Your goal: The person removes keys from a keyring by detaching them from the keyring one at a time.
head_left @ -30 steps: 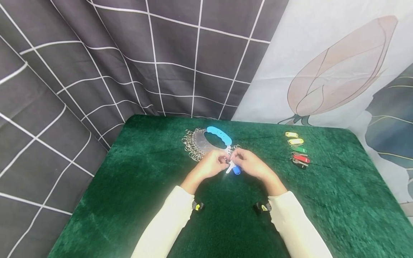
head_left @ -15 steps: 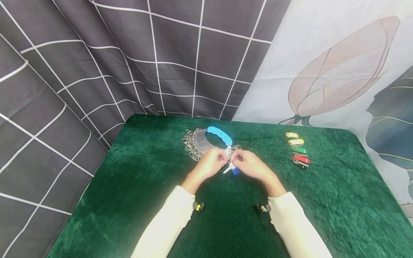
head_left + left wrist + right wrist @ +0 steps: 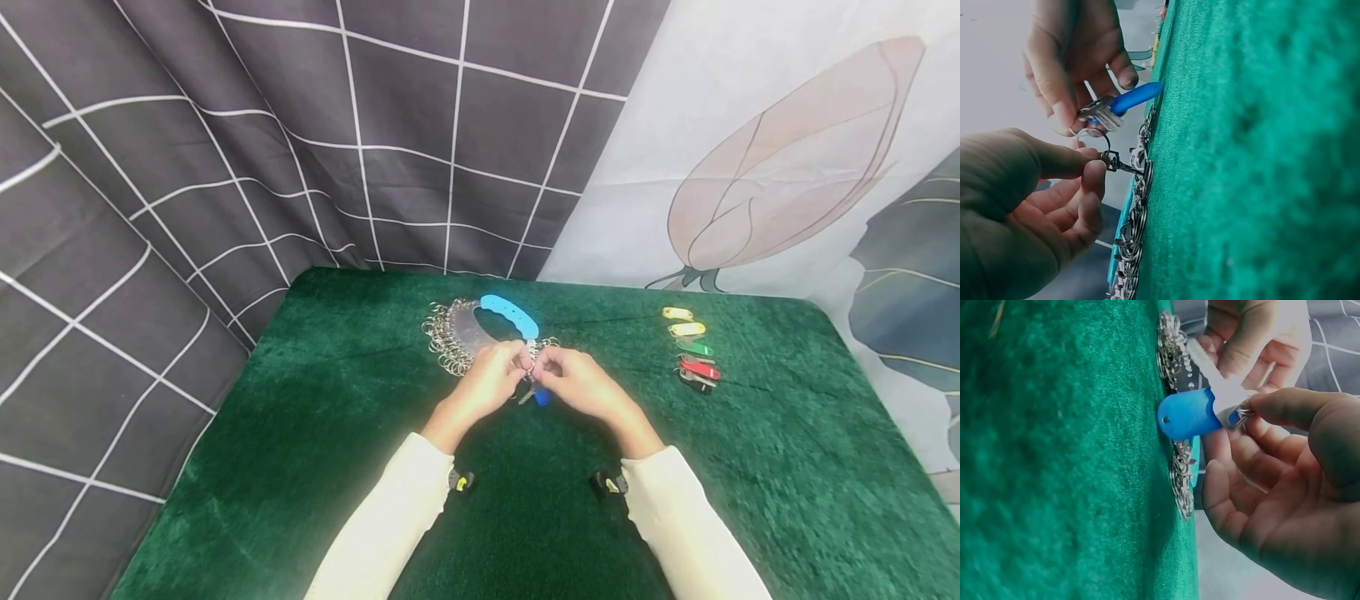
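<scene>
A fan-shaped clear plate point(image 3: 468, 327) with a light-blue handle point(image 3: 512, 313) lies at the back middle, metal clasps and rings point(image 3: 442, 350) crowded along its edge. At its front right, my left hand point(image 3: 491, 375) pinches a swivel clasp point(image 3: 1112, 161) between thumb and forefinger; a split ring point(image 3: 1109, 142) is joined to it. Facing it, my right hand point(image 3: 581, 379) pinches the small ring end of a silver key point(image 3: 1207, 365) with a blue key tag point(image 3: 1188, 415). Key and tag hang below the fingers. Whether the two rings are linked cannot be told.
Several tagged keys lie in a column on the right: yellow tags point(image 3: 687, 330), a green tag point(image 3: 697, 349), a red tag point(image 3: 701, 368) and a black tag point(image 3: 697, 383). Green velvety cloth point(image 3: 337, 433) covers the table. Curtains point(image 3: 405, 167) stand behind and at left.
The hands stay at the plate's front right and have drawn slightly closer. The key and blue tag have turned and shifted a little left and up, now partly behind the fingers.
</scene>
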